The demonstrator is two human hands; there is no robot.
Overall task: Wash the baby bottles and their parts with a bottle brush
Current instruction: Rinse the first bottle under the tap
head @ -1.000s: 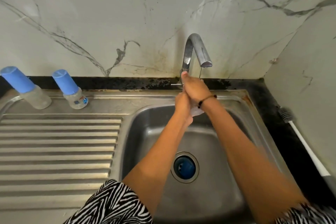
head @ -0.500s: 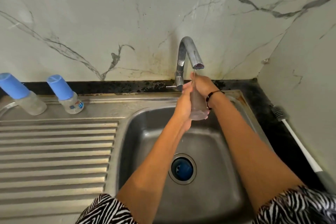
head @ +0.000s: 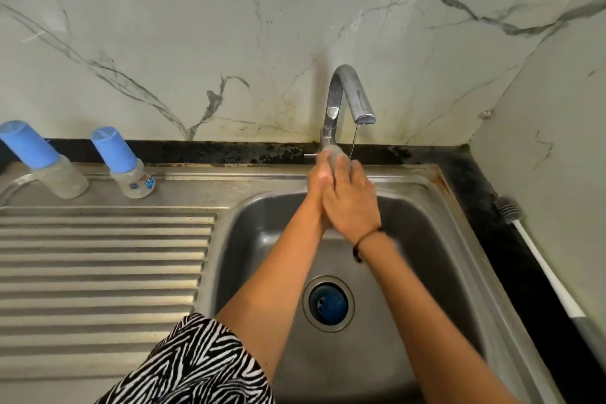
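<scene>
- Hands pressed together over the far side of the sink basin (head: pixel 426 256), right hand (head: pixel 352 207) over left hand (head: pixel 316 185), both clasping a clear bottle (head: pixel 334 156) whose rounded end pokes out past the fingers.
- Thin stream of water (head: pixel 353 141) falls from the tap (head: pixel 344 98) just right of that bottle.
- Drain (head: pixel 329 303) with a blue stopper sits near the arms.
- Two blue-capped bottles, the outer one (head: pixel 42 161) and its neighbour (head: pixel 126 164), stand far left behind the ribbed drainboard (head: pixel 98 272).
- Bottle brush (head: pixel 537 259) lies on the dark bench (head: pixel 475 180) at right.
</scene>
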